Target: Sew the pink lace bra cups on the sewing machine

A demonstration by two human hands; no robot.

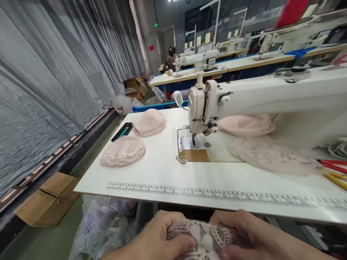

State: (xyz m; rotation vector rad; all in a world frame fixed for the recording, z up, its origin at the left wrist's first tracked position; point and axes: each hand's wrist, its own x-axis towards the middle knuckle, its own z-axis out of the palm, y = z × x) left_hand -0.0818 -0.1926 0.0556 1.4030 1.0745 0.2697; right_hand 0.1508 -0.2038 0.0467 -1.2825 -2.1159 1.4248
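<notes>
Below the front edge of the table, a piece of patterned lace (202,236) is stretched between my two hands. My left hand (165,234) pinches its left side, thumb on top. On the right side my right hand (241,231) grips it too, fingers curled behind. The lower part of the lace runs out of the picture. Ahead stands a white sewing machine (200,108), its presser foot over the needle plate. Pale pink lace cups lie left of it: a near stack (123,151) and a far one (150,122).
Beside the cups lies a dark phone-like object (123,131). Pink fabric (246,124) and sheer lace (271,155) rest under the machine arm, near red- and yellow-handled tools (334,169). A printed ruler (173,189) follows the table edge. A cardboard box (47,198) and plastic bags (105,224) are at left.
</notes>
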